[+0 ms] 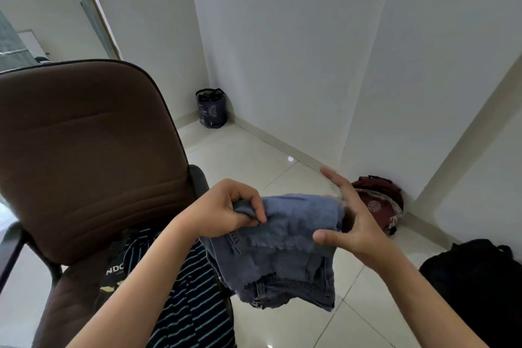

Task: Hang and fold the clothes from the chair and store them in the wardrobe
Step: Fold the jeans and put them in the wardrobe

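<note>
Jeans were held mid-air beside the chair; one edge was pinched by the left hand, right hand was laid against the other end, fingers spread. Striped shirt was left on the seat

a room in a home: plain white walls meet a glossy tiled floor, a brown padded office chair carries a heap of clothes, and bags sit on the floor, a dark one in the far corner.
</note>
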Available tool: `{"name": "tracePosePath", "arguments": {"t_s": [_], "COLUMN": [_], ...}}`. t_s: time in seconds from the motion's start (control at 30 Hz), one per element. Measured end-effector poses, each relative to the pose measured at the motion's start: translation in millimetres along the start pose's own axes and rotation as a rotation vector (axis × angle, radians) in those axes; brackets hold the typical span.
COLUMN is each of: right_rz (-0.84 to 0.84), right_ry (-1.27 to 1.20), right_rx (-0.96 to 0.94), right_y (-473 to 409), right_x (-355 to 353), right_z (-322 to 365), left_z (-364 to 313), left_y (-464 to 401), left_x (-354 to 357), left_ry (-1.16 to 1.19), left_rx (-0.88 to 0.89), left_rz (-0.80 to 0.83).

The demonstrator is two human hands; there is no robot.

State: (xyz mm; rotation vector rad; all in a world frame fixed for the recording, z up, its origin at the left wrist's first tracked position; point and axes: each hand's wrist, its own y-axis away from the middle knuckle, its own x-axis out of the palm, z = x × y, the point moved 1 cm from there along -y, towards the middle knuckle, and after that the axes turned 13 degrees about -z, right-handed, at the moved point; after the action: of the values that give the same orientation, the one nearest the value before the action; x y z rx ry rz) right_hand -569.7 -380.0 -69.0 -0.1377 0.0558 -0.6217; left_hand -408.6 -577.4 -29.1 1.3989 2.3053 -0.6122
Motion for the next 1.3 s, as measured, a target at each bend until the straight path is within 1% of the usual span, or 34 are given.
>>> {"name": "tracePosePath", "arguments": {"t_s": [0.07,0.2,0.3,0.33,0.4,0.43,0.47,0.5,0.6,0.63,0.67,0.8,0.87,1.0,1.1,1.23,1.27,1.3], "right_rz": [-0.035,-0.250,-0.364,-0.390,-0.435,-0.456,-0.480,-0.504,-0.556,-0.570,-0.583,-0.663,-0.719,-0.796,-0.802,-0.834,-0.848,-0.861], "right_ry": [0.078,0.113,0.165,0.190,0.237,0.251,0.261,0.267,0.288,0.299,0.311,0.367,0.376,0.373,0.375,0.394,0.389,0.384], "right_rx": [-0.042,-0.164,-0.216,-0.209,-0.181,-0.167,-0.159,-0.157,-0.159,-0.162,-0.162,-0.156,-0.150,-0.146,-0.151,-0.166,-0.164,-0.162], "right_y": [10,33,52,60,78,88,97,107,134,143,152,191,210,242,258,284,292,301], "right_x": [5,26,40,44,58,66,74,83,108,117,126,158,167,182,189,189,189,188], "right_z": [0,-4,-8,-10,-14,-16,-17,-18,-13,-11,-10,-5,-3,2,5,10,11,12], "left_z": [1,6,14,18,21,20,18,16,11,11,12,12,14,33,36,26,25,25], "left_y": [1,11,30,39,61,75,89,103,138,145,149,162,174,198,209,221,223,225], "left_x": [3,8,16,17,13,8,4,0,-1,1,4,15,18,18,21,31,36,42], "left_ry": [0.012,0.062,0.054,0.019,-0.002,0.055,0.139,0.227,0.376,0.394,0.399,0.309,0.288,0.188,0.089,-0.195,-0.227,-0.208], "left_rx": [-0.004,-0.017,-0.029,-0.027,-0.067,-0.115,-0.172,-0.224,-0.342,-0.357,-0.365,-0.405,-0.361,-0.146,-0.044,0.059,0.099,0.119], "left_rz": [0.043,0.052,0.041,-0.016,-0.205,-0.281,-0.301,-0.253,0.099,0.182,0.223,0.234,0.266,0.251,0.162,-0.004,-0.015,0.009]}}
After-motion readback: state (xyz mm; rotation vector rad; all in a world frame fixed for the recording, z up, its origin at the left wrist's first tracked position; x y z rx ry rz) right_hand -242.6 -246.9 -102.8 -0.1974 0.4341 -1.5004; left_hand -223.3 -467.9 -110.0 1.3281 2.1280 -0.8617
